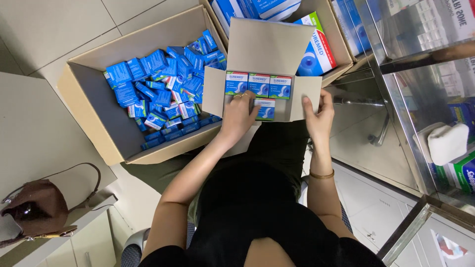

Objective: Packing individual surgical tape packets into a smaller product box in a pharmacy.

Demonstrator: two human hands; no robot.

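The left hand (238, 114) covers part of the small blue packet (265, 109) and the carton's (267, 47) lower left; its grip there stays unclear. Frame edges cut off the brown handbag (34, 210) and upper boxes (247, 7).

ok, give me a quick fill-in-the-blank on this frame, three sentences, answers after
1. The left hand presses a small blue carton into the small open ____ box.
2. The row above that carton holds ____ cartons.
3. The right hand grips the box's ____ flap.

Missing words: cardboard; three; right
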